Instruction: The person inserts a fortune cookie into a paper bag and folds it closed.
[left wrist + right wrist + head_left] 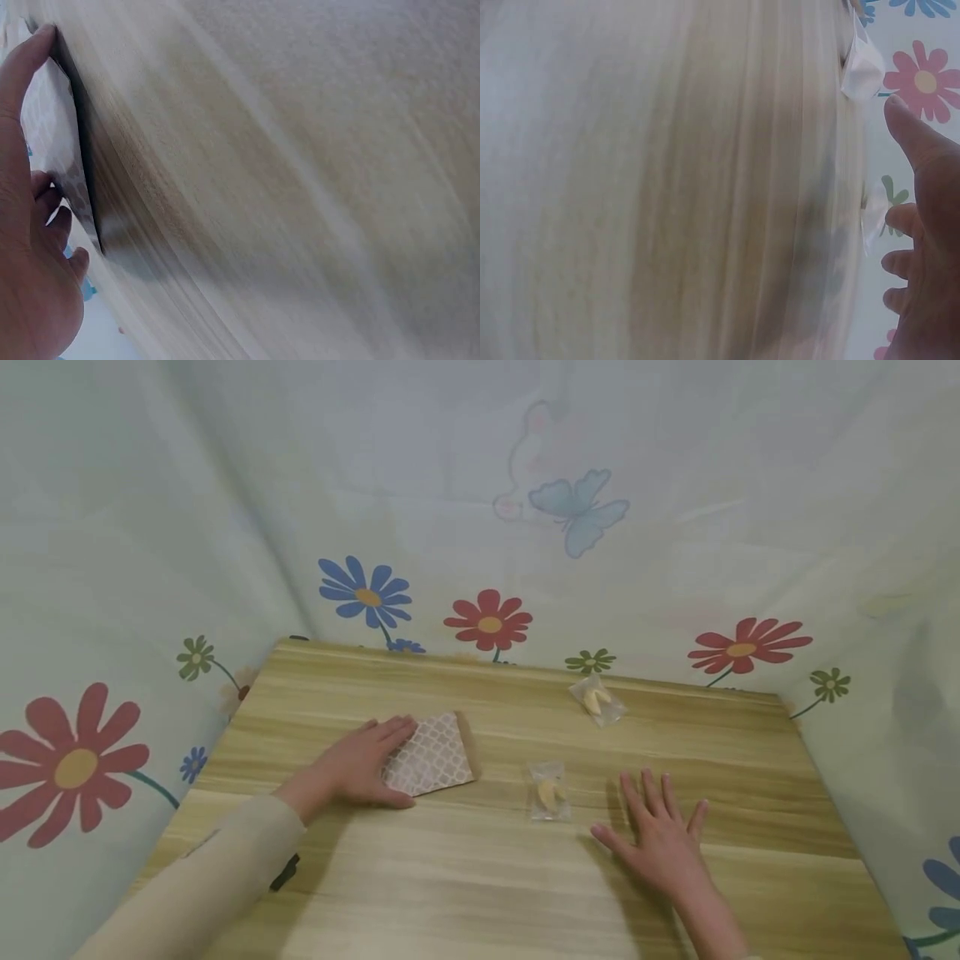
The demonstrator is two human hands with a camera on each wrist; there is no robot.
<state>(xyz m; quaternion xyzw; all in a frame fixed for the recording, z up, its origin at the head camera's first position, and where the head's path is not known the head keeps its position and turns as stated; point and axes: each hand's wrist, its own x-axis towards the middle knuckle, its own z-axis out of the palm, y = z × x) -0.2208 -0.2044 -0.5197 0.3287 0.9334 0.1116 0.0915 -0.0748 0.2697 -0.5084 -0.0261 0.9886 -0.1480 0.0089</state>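
Observation:
A flat paper bag [435,756] with a white-and-grey lattice print and a brown side lies at the left middle of the table. My left hand [367,764] holds it at its left end, thumb along the near edge and fingers at the far edge. In the left wrist view the bag [56,127] shows edge-on, a dark shadow under it. My right hand [663,843] is spread over the table at the right, holding nothing. Nearest to it lies a fortune cookie [550,793] in a clear wrapper; another wrapped fortune cookie [596,700] lies farther back.
The wood-grain table [450,877] meets a hanging cloth [420,485] printed with flowers and a butterfly at the back and sides. A small black object [284,872] shows beside the left sleeve [225,868].

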